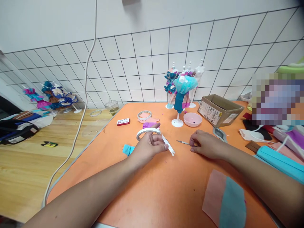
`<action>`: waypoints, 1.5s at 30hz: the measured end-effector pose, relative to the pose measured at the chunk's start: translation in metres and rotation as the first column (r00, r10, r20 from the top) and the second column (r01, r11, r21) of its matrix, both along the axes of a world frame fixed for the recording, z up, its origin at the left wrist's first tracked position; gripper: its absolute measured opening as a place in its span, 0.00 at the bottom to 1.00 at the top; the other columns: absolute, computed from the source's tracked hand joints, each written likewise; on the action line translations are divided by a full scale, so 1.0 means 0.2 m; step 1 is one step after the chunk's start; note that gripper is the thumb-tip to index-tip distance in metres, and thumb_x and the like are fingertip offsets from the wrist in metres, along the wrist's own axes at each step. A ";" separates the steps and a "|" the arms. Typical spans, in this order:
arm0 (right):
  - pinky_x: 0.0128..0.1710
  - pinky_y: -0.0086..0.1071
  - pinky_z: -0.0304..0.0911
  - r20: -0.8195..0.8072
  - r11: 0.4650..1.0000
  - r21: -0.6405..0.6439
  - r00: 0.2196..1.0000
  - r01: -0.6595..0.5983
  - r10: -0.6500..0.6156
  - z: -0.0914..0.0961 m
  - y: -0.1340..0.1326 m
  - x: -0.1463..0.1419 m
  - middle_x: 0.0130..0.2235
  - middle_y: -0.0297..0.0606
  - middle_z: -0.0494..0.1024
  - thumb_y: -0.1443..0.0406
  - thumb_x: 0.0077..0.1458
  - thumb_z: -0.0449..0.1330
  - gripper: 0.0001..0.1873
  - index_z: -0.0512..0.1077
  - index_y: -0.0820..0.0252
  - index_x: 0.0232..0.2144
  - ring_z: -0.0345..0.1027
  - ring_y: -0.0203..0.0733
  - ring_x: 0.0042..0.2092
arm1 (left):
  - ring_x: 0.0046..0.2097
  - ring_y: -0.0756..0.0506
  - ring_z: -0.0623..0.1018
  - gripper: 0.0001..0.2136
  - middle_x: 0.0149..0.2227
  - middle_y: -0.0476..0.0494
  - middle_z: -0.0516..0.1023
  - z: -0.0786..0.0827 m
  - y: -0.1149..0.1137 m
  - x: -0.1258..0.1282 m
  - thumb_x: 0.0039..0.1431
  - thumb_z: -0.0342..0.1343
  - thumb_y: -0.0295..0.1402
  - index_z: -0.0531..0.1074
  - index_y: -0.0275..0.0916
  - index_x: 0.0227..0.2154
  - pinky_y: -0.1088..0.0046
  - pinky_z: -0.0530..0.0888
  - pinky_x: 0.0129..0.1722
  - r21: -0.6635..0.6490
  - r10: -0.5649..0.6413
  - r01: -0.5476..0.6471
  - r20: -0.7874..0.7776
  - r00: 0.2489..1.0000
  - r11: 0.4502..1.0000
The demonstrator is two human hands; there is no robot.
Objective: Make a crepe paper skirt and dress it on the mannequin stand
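Left hand [152,146] closed around tape roll [148,133], left of scissors [183,142]. Right hand [206,144] pinched on scissors, resting on worktop [166,190].

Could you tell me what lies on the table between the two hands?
In the head view, only bare orange table and the loose tape end lie between the left hand and right hand.

A pixelated block [276,98] blurs whatever sits at the right of the counter [152,196]. The right hand [206,144] covers most of a thin metal tool [183,142]. The label on the cardboard box [219,110] is too small to read.
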State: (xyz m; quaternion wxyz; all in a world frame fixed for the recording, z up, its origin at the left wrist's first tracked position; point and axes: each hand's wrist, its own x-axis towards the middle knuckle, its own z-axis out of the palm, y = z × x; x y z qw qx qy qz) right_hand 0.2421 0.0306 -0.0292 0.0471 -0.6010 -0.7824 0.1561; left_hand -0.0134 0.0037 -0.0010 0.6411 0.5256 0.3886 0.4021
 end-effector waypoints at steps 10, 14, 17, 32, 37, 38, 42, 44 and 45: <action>0.34 0.32 0.57 0.058 0.989 0.139 0.997 0.042 -0.051 0.06 -0.04 0.01 0.42 0.37 0.76 0.60 0.53 0.55 0.12 0.73 0.53 0.39 0.69 0.46 0.43 | 0.36 0.47 0.78 0.47 0.34 0.49 0.74 -0.01 0.00 0.00 0.48 0.63 0.26 0.38 0.45 0.65 0.65 0.72 0.43 0.013 -0.012 0.012 -0.007 1.000 1.000; 0.35 0.32 0.57 0.078 0.999 0.048 0.997 -0.008 0.004 0.00 -0.01 0.02 0.41 0.40 0.75 0.60 0.50 0.58 0.10 0.72 0.57 0.35 0.68 0.45 0.42 | 0.36 0.47 0.78 0.47 0.35 0.49 0.74 -0.01 0.00 0.00 0.48 0.63 0.26 0.39 0.45 0.65 0.64 0.72 0.43 0.011 -0.014 0.014 -0.009 1.000 1.000; 0.32 0.31 0.57 0.050 0.999 -0.034 0.998 0.034 -0.033 0.00 0.02 0.04 0.38 0.39 0.75 0.59 0.47 0.60 0.10 0.71 0.58 0.32 0.69 0.43 0.38 | 0.35 0.47 0.78 0.46 0.34 0.49 0.75 -0.01 0.00 0.00 0.47 0.63 0.26 0.40 0.45 0.64 0.65 0.72 0.43 0.010 -0.017 0.017 0.002 1.000 1.000; 0.26 0.30 0.47 0.166 0.989 0.143 0.986 -0.041 0.017 0.09 -0.08 -0.04 0.35 0.36 0.76 0.56 0.55 0.54 0.10 0.69 0.54 0.31 0.69 0.44 0.38 | 0.32 0.48 0.77 0.45 0.31 0.51 0.75 0.03 0.00 0.01 0.44 0.64 0.26 0.46 0.42 0.63 0.67 0.71 0.39 -0.021 0.006 -0.006 -0.015 1.000 1.000; 0.25 0.31 0.47 0.218 0.996 0.084 0.974 0.041 -0.058 0.07 -0.05 -0.02 0.35 0.39 0.77 0.61 0.55 0.54 0.07 0.70 0.56 0.31 0.70 0.46 0.37 | 0.32 0.48 0.77 0.42 0.31 0.51 0.74 0.02 0.00 0.01 0.46 0.63 0.25 0.48 0.42 0.62 0.67 0.71 0.40 -0.015 0.001 -0.001 -0.020 1.000 1.000; 0.25 0.31 0.47 0.237 0.996 0.079 0.970 0.039 -0.057 0.06 -0.04 -0.02 0.34 0.41 0.77 0.62 0.55 0.54 0.07 0.70 0.56 0.30 0.70 0.47 0.37 | 0.32 0.48 0.77 0.42 0.31 0.51 0.74 0.02 0.00 0.01 0.45 0.63 0.25 0.48 0.42 0.62 0.67 0.71 0.40 -0.015 -0.001 0.001 -0.016 1.000 1.000; 0.26 0.32 0.48 0.302 0.998 0.055 0.953 0.006 -0.022 0.04 -0.04 -0.06 0.33 0.44 0.76 0.67 0.54 0.54 0.05 0.70 0.59 0.29 0.70 0.47 0.36 | 0.32 0.48 0.77 0.41 0.30 0.51 0.75 0.00 0.01 0.01 0.44 0.64 0.26 0.50 0.42 0.61 0.66 0.71 0.40 -0.009 -0.004 0.004 -0.003 1.000 1.000; 0.26 0.32 0.48 0.329 0.999 0.042 0.944 -0.007 -0.007 0.05 -0.06 -0.09 0.34 0.45 0.76 0.71 0.53 0.54 0.05 0.69 0.60 0.28 0.70 0.47 0.37 | 0.32 0.48 0.77 0.38 0.30 0.51 0.75 0.00 0.01 0.01 0.44 0.64 0.27 0.55 0.40 0.59 0.67 0.71 0.39 -0.012 -0.001 0.001 -0.011 1.000 1.000; 0.26 0.31 0.48 0.338 0.999 0.037 0.941 0.000 -0.013 0.06 -0.07 -0.10 0.34 0.45 0.76 0.73 0.53 0.53 0.06 0.69 0.61 0.28 0.70 0.47 0.37 | 0.32 0.48 0.77 0.36 0.30 0.50 0.75 0.00 0.01 0.01 0.44 0.65 0.27 0.58 0.39 0.57 0.67 0.71 0.39 -0.014 0.000 0.000 -0.016 1.000 1.000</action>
